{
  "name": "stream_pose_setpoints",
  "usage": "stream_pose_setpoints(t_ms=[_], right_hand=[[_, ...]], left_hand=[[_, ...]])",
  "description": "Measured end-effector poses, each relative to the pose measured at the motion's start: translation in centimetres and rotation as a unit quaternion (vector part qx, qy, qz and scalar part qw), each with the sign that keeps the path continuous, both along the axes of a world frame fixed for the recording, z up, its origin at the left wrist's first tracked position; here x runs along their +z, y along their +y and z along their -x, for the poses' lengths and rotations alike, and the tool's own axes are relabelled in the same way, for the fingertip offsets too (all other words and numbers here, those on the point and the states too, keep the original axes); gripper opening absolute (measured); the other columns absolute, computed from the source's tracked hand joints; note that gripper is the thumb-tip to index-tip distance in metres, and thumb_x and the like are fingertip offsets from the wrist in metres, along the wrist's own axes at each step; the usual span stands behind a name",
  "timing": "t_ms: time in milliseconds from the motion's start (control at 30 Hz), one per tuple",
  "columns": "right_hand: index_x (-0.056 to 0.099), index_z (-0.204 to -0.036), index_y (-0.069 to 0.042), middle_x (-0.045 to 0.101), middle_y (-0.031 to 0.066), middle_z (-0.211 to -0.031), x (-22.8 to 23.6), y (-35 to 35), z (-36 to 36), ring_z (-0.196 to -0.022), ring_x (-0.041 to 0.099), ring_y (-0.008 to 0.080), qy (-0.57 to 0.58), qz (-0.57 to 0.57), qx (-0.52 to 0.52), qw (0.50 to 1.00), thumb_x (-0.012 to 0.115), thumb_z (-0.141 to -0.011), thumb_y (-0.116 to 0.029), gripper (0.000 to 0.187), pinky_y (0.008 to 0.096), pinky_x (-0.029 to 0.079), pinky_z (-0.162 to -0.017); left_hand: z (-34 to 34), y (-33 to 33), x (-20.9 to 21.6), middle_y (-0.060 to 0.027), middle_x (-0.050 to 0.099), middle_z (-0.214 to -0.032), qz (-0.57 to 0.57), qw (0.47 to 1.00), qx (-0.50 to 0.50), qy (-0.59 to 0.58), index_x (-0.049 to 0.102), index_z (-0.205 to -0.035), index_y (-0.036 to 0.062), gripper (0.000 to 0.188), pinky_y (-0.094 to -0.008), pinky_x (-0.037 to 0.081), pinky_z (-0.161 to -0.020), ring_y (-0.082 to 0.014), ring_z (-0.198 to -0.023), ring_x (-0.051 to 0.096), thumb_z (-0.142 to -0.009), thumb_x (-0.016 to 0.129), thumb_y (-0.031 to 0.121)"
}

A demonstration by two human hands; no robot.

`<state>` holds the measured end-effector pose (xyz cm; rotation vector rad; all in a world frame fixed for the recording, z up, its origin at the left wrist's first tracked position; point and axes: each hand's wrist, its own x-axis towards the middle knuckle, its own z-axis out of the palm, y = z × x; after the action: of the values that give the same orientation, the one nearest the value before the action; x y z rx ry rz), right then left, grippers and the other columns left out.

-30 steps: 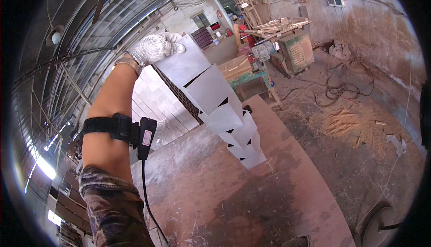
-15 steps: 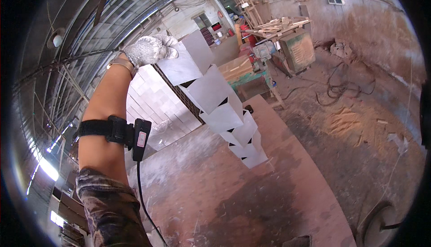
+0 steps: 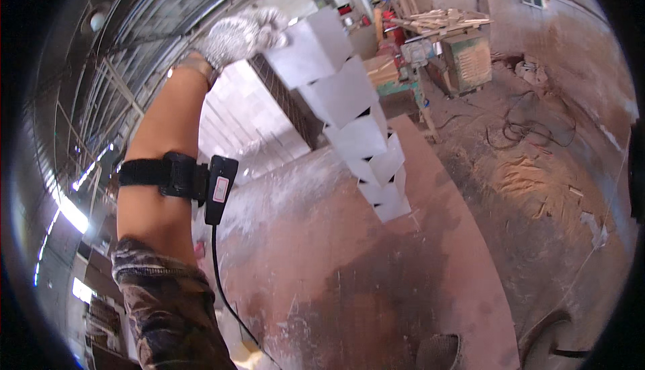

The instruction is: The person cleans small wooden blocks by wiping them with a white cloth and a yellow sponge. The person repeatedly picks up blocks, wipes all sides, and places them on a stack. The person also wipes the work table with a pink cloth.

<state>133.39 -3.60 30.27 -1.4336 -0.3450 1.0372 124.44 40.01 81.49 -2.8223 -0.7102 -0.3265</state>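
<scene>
My left hand (image 3: 245, 35), in a grey-white knit glove, reaches up to the top of a tall stack. Its curled fingers grip the upper left edge of the top white block (image 3: 312, 47). Below that block, more white blocks (image 3: 359, 138) stand on one another at shifted angles, with dark gaps between them. The stack rises from a reddish-brown board (image 3: 302, 269) smeared with white dust and a dark stain. A black device (image 3: 220, 188) with a cable is strapped to my left forearm. My right hand is out of view.
Behind my forearm stands a larger pile of white blocks (image 3: 245, 114). Farther right are a green-framed workbench (image 3: 396, 88) and a machine topped with wood scraps (image 3: 470, 64). Sawdust (image 3: 524, 175) and a loose cable (image 3: 531, 131) lie on the floor. A grey rounded thing (image 3: 440, 351) shows at the lower edge.
The view has shifted, so the stack and workbench sit higher and farther right. My left hand stays at the top block. More of the grey thing at the lower edge shows.
</scene>
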Motion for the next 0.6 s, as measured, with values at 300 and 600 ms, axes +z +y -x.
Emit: stream_pose_setpoints(t_ms=[300, 600], right_hand=[[0.05, -0.118, -0.004, 0.058, 0.0103, -0.109, 2.0, -0.6, 6.9, -0.108, 0.053, 0.0248, -0.022, -0.015, 0.078, 0.997, 0.054, -0.088, -0.012, 0.031, 0.0378, 0.04, -0.095], [0.051, -0.117, -0.004, 0.059, 0.01, -0.106, 6.8, 0.3, 21.2, -0.106, 0.054, 0.0248, -0.035, -0.059, 0.319, 0.945, 0.055, -0.088, -0.01, 0.03, 0.0383, 0.041, -0.093]], left_hand=[[15.5, -14.7, -17.7, -0.0124, 0.054, -0.125, -0.16, 0.967, -0.191, -0.054, 0.046, -0.131, 0.0051, 0.052, -0.0355, 0.046, -0.095, -0.0239, -0.113, 0.053, -0.091, 0.059, 0.035], [35.0, -38.5, -45.7, -0.0124, 0.039, -0.142, -0.92, 0.179, 0.022, 0.348, 0.028, -0.146, 0.0038, 0.066, -0.0384, 0.044, -0.101, -0.0236, -0.126, 0.042, -0.095, 0.056, 0.035]])
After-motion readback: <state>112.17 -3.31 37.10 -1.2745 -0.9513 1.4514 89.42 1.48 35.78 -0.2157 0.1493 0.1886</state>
